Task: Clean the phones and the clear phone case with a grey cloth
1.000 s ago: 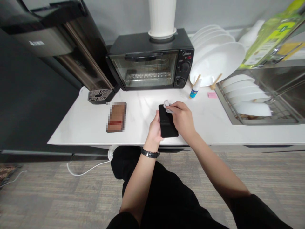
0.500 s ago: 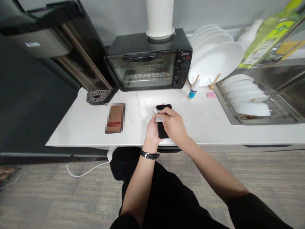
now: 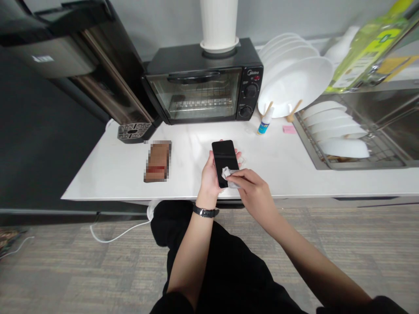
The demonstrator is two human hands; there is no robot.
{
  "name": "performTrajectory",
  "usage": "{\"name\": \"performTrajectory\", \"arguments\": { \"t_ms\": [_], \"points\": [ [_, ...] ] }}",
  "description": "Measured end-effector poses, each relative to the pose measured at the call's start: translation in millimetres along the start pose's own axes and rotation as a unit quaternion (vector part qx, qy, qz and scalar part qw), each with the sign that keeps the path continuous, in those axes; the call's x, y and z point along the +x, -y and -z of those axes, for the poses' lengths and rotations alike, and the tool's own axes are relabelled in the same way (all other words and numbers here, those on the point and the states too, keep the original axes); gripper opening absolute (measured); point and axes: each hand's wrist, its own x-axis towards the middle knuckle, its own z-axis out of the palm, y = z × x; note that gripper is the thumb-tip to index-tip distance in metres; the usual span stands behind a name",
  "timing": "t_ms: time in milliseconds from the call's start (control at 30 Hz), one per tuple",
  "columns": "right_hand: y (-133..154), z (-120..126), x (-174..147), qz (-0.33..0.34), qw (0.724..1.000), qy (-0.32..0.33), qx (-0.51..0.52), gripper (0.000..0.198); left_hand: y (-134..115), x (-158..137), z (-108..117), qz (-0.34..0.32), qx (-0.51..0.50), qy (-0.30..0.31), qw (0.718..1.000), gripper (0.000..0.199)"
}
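A smartphone point(image 3: 224, 152) with a dark screen lies face up in my left hand point(image 3: 209, 177), whose fingers curl round its far side. Pinched in my right hand point(image 3: 255, 190) is a crumpled white tissue point(image 3: 225, 173), which touches the lower part of the screen. A small spray bottle point(image 3: 262, 127) with a blue label stands on the counter beyond the phone, to the right. Part of the tissue is hidden under my right fingers.
On the white counter point(image 3: 108, 174) lies a brown, pixelated flat object point(image 3: 158, 161) at left. Behind stand a black toaster oven point(image 3: 199, 93) and a drink dispenser point(image 3: 111, 87). White plates point(image 3: 301, 85), a pink piece point(image 3: 289, 129) and a sink rack of bowls point(image 3: 347, 148) are at right.
My right hand has moved with the tissue down the screen and to the right, uncovering the upper part of the phone. My left hand still holds the phone.
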Motion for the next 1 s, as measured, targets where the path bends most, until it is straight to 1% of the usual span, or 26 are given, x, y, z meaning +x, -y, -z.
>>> {"name": "performTrajectory", "arguments": {
  "t_ms": [67,200,300,367,467,600,667,767,900,1000],
  "points": [
    [-10,-2,6,-0.008,1.000,-0.013,-0.006,0.047,0,1,0,0.009,0.001,0.000,1.000,0.059],
    [-31,-8,29,-0.021,0.999,-0.039,-0.022,0.042,1,2,-3,0.024,-0.003,0.022,0.999,0.063],
    [-42,-13,50,-0.040,0.998,-0.041,-0.039,0.043,0,1,-7,0.031,-0.021,0.004,0.999,0.058],
    [-45,-17,64,-0.053,0.997,-0.040,-0.048,0.045,-1,0,-9,0.045,-0.028,-0.015,0.998,0.055],
    [-44,-24,81,-0.064,0.996,-0.042,-0.046,0.046,-2,1,-9,0.061,-0.027,-0.027,0.997,0.055],
    [-37,-33,94,-0.063,0.997,-0.039,-0.029,0.045,-1,3,-6,0.061,-0.030,-0.035,0.997,0.050],
    [-32,-36,95,-0.060,0.998,-0.031,-0.019,0.044,0,3,-4,0.062,-0.033,-0.034,0.997,0.049],
    [-24,-36,86,-0.042,0.999,-0.012,-0.001,0.044,-1,2,-4,0.057,-0.038,-0.028,0.997,0.049],
    [-12,-34,62,-0.022,1.000,0.000,0.008,0.050,-2,3,-2,0.061,-0.038,-0.009,0.997,0.049],
    [-5,-33,39,-0.012,1.000,-0.011,0.015,0.047,0,5,2,0.060,-0.035,0.014,0.998,0.049]
  ]
}}
